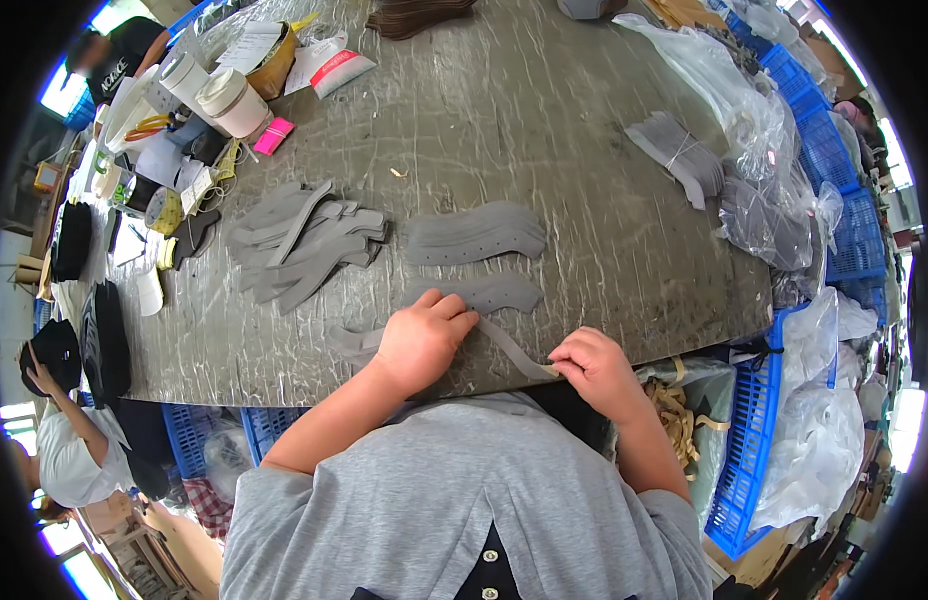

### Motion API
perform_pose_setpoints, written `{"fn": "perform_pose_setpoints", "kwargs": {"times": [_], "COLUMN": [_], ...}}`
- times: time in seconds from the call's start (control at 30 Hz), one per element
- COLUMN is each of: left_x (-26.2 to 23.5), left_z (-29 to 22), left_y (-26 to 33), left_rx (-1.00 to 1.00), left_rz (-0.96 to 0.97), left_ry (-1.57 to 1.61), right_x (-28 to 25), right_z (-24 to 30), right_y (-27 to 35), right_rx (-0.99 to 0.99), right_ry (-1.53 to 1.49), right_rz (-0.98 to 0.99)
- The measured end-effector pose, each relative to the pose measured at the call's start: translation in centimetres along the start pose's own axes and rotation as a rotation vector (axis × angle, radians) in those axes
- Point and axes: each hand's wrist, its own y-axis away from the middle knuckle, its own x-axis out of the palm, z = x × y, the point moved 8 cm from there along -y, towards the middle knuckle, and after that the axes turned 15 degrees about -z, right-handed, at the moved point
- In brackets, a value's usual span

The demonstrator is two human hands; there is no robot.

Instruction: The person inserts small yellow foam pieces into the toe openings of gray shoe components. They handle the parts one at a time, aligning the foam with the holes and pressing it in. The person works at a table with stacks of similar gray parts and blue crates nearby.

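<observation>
The right hand [592,372] pinches the gray strip [512,348] near the edge of the counter [604,240], the left hand [424,342] curls over its far portion, grip hidden; excessive pull could tear it.

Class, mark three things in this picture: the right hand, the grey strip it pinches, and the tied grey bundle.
Right hand [592,369]: head view, back of the hand.
Strip [511,348]: head view, middle of its visible length.
Bundle [674,157]: head view, grey pieces near its middle.
</observation>
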Motion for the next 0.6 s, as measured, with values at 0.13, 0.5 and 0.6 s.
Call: {"fn": "perform_pose_setpoints", "kwargs": {"times": [0.13, 0.5, 0.6], "left_x": [0.1, 0.1, 0.1], "left_z": [0.0, 0.1, 0.1], "left_y": [0.0, -0.1, -0.1], "left_rx": [0.006, -0.024, -0.028], "left_rz": [0.002, 0.021, 0.021], "left_ry": [-0.004, -0.027, -0.021], "right_x": [1.4, 1.5, 1.2], "right_z": [0.1, 0.2, 0.2], "right_y": [0.5, 1.1, 1.4], "right_rx": [-0.14, -0.292, -0.303], "right_ry": [0.131, 0.128, 0.123], "right_rz": [0.028, -0.05, -0.096]}}
